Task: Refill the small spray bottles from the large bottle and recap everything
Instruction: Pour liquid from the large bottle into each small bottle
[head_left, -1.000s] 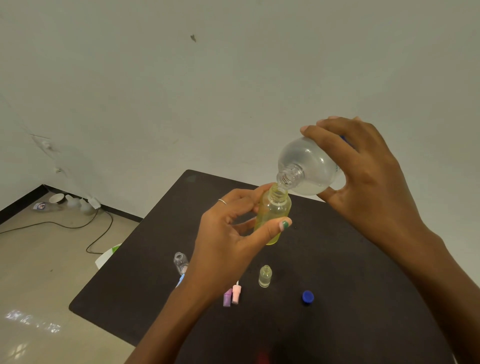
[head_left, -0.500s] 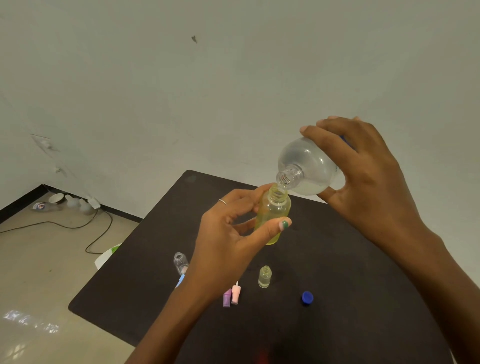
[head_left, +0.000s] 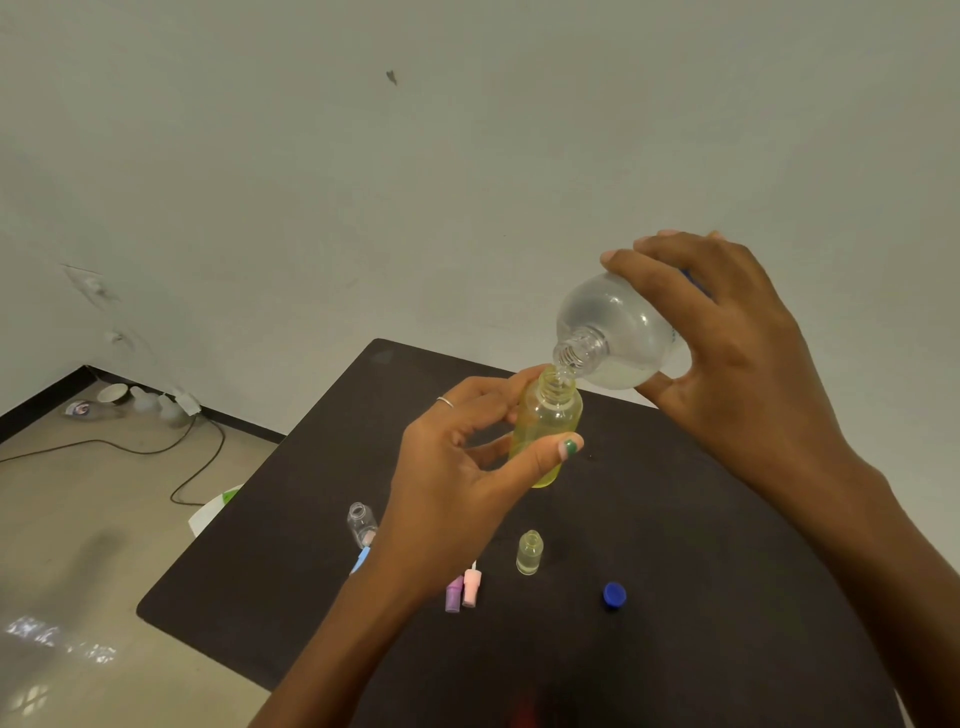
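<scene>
My left hand (head_left: 457, 483) grips a small yellow bottle (head_left: 546, 428), uncapped and upright, above the dark table (head_left: 675, 597). My right hand (head_left: 737, 364) holds the large clear bottle (head_left: 613, 332) tilted down, its open neck touching the yellow bottle's mouth; liquid runs in. On the table stand a small clear bottle (head_left: 362, 522) at the left and a small pale-yellow bottle (head_left: 529, 553) in the middle, both uncapped. A purple spray cap (head_left: 453, 595) and a pink spray cap (head_left: 471, 588) lie beside my left wrist. A blue piece (head_left: 359, 560) peeks out behind my wrist. The blue screw cap (head_left: 614, 595) lies to the right.
A pale wall rises behind the table. On the floor at the left run a black cable (head_left: 156, 447) and some white clutter (head_left: 150, 405) by the skirting. A white and green object (head_left: 218, 506) sits just past the table's left edge.
Almost nothing has shifted. Both hands keep their hold, and the large bottle stays tipped over the yellow bottle's mouth.
</scene>
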